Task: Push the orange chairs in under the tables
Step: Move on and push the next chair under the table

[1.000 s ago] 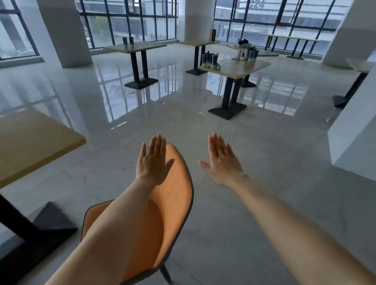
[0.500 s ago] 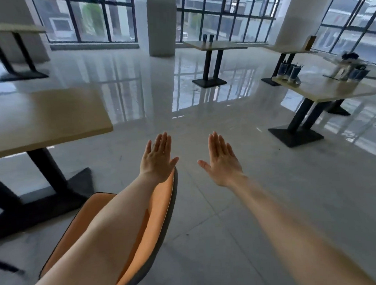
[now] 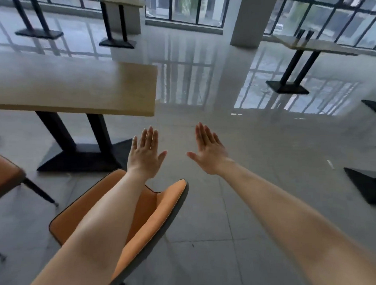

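Observation:
An orange chair (image 3: 155, 210) with a dark rim stands on the grey floor below my left forearm, its back toward me and to the right. It sits short of the wooden table (image 3: 72, 91), near that table's black base (image 3: 84, 157). My left hand (image 3: 145, 154) hovers flat above the chair, fingers spread, holding nothing. My right hand (image 3: 208, 151) is held out flat to the right of the chair, over bare floor, also empty. A second orange chair (image 3: 3, 174) shows partly at the left edge beside the same table.
More wooden tables on black bases stand at the back left (image 3: 122, 3) and at the right (image 3: 312, 44). A black table base (image 3: 370, 186) lies at the right edge. A white pillar (image 3: 252, 16) rises by the windows.
My view has swung left: the near wooden table now fills the upper left and a second orange chair has appeared. Both hands stay flat and empty, and the chair looks turned.

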Action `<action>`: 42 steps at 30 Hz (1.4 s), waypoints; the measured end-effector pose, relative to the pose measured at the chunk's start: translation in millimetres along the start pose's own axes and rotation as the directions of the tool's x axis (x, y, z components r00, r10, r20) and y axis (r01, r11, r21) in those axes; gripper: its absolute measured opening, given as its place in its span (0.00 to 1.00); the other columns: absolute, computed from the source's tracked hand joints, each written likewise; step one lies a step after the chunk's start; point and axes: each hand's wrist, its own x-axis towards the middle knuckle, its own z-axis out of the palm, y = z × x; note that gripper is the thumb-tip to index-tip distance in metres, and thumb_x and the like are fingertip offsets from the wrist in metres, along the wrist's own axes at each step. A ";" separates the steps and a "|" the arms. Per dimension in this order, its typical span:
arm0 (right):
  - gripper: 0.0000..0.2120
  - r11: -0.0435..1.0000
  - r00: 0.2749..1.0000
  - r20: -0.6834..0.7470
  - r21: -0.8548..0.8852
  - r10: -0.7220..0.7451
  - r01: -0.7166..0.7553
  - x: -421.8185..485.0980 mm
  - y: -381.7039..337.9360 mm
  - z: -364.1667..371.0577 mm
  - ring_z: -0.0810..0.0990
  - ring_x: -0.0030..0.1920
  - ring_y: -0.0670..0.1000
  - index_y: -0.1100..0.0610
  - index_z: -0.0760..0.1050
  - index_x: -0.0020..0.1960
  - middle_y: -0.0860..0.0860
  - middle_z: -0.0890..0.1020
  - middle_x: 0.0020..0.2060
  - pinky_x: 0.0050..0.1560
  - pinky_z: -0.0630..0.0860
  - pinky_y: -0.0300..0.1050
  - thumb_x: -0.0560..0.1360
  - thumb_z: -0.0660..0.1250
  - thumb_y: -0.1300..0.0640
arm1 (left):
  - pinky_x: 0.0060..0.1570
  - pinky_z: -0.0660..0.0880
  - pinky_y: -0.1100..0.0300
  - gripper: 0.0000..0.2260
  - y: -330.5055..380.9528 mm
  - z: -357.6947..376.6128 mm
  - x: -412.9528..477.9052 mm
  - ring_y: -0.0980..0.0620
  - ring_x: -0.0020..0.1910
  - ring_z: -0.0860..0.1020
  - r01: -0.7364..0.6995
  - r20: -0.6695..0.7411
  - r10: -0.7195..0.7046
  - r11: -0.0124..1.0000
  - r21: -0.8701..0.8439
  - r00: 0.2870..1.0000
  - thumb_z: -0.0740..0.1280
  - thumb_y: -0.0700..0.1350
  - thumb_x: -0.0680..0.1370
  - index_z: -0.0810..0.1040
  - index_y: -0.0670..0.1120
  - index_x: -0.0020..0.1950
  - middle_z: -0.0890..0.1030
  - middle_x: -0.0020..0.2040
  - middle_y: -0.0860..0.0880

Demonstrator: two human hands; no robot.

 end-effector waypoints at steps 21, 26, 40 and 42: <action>0.47 0.651 0.597 0.356 0.045 -0.719 0.758 18.7 -30.7 98.2 0.43 0.77 0.51 0.58 0.34 0.76 0.52 0.42 0.77 0.75 0.46 0.47 0.74 0.61 0.38 | 0.75 0.46 0.50 0.34 42.6 65.5 -165.4 0.49 0.77 0.48 0.736 0.312 -0.671 0.651 -0.185 0.672 0.51 0.62 0.79 0.41 0.46 0.77 0.47 0.79 0.47; 0.52 0.707 0.611 0.399 0.155 -0.684 0.690 37.3 -39.4 104.7 0.62 0.73 0.56 0.53 0.37 0.76 0.52 0.59 0.75 0.69 0.66 0.52 0.69 0.68 0.39 | 0.60 0.73 0.51 0.40 32.0 63.8 -167.5 0.44 0.62 0.75 0.740 0.381 -0.644 0.640 -0.207 0.663 0.59 0.67 0.72 0.48 0.50 0.77 0.74 0.67 0.44; 0.11 0.389 0.409 0.220 -0.126 -0.886 0.912 51.3 -32.2 122.0 0.81 0.45 0.58 0.59 0.72 0.56 0.55 0.82 0.49 0.46 0.77 0.50 0.76 0.63 0.55 | 0.45 0.77 0.54 0.13 30.9 87.8 -165.4 0.43 0.45 0.80 0.591 0.257 -0.576 0.807 0.022 0.776 0.60 0.37 0.75 0.73 0.43 0.58 0.82 0.49 0.43; 0.09 0.392 0.417 0.205 -0.149 -0.886 0.908 54.2 -33.7 120.0 0.81 0.45 0.59 0.61 0.71 0.54 0.56 0.81 0.48 0.45 0.76 0.50 0.76 0.62 0.58 | 0.45 0.76 0.54 0.13 27.3 87.4 -160.4 0.43 0.45 0.80 0.587 0.249 -0.573 0.809 0.020 0.781 0.60 0.36 0.75 0.74 0.42 0.59 0.82 0.50 0.43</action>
